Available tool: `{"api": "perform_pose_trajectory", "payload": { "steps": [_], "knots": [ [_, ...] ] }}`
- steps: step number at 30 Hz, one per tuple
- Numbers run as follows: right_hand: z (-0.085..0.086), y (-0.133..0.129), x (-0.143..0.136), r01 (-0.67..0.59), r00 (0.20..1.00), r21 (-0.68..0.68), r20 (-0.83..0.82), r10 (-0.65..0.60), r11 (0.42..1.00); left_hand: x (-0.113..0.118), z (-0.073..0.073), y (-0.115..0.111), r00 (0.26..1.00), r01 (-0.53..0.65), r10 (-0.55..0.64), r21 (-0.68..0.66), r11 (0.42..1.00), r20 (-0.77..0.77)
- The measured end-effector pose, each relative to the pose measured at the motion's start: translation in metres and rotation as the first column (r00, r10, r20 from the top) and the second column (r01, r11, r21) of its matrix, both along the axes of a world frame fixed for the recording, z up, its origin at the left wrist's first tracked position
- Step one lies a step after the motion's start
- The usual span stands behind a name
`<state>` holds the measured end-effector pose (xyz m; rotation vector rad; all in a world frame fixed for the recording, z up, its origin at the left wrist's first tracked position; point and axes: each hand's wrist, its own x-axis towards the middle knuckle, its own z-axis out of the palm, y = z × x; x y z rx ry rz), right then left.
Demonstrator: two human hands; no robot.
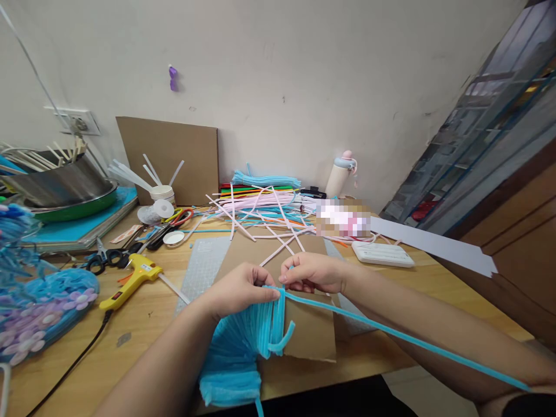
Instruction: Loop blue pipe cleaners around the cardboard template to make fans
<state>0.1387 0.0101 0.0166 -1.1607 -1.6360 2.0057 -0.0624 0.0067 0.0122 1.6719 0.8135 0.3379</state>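
A curved band of blue pipe cleaners (pixel 241 336), bent side by side, hangs over the near edge of the table. My left hand (pixel 249 286) pinches its upper end, thumb on top. Right beside it, my right hand (pixel 306 272) has its fingers closed on a blue pipe cleaner (pixel 369 321) at the band's corner. One long tail of this strand runs right, under my right forearm's line, towards the elbow. A short loose end curls below the band's edge. Beneath both hands lies a brown cardboard sheet (pixel 313 336).
A yellow glue gun (pixel 132 281) and scissors (pixel 104 258) lie left, near a blue flowered piece (pixel 47 313). Pipe cleaners (pixel 269 202) are piled at the back. A white case (pixel 382 253) and a bottle (pixel 339 174) stand right. A metal bowl (pixel 65 179) holds sticks.
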Motion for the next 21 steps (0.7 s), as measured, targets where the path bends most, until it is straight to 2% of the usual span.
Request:
{"api": "perform_pose_trajectory", "payload": {
  "steps": [4, 8, 11, 17, 21],
  "knots": [
    [-0.007, 0.003, -0.004, 0.099, 0.995, 0.079, 0.008, -0.100, 0.992, -0.004, -0.003, 0.007, 0.994, -0.047, 0.050, 0.037, 0.998, -0.093],
    [-0.019, 0.011, -0.006, 0.122, 0.993, 0.053, -0.013, -0.121, 0.991, -0.007, -0.006, 0.013, 0.985, -0.085, 0.089, 0.036, 0.996, -0.145],
    [-0.027, 0.015, -0.009, 0.183, 0.983, 0.040, -0.016, -0.182, 0.982, -0.006, -0.010, 0.018, 0.978, -0.105, 0.111, 0.046, 0.993, -0.178],
    [-0.036, 0.017, -0.014, 0.275, 0.961, 0.057, -0.010, -0.275, 0.960, 0.000, -0.016, 0.024, 0.962, -0.125, 0.136, 0.061, 0.990, -0.235],
    [-0.046, 0.025, -0.012, 0.345, 0.938, 0.058, -0.044, -0.343, 0.937, 0.012, -0.016, 0.025, 0.917, -0.174, 0.247, 0.244, 0.954, -0.312]
  ]
}}
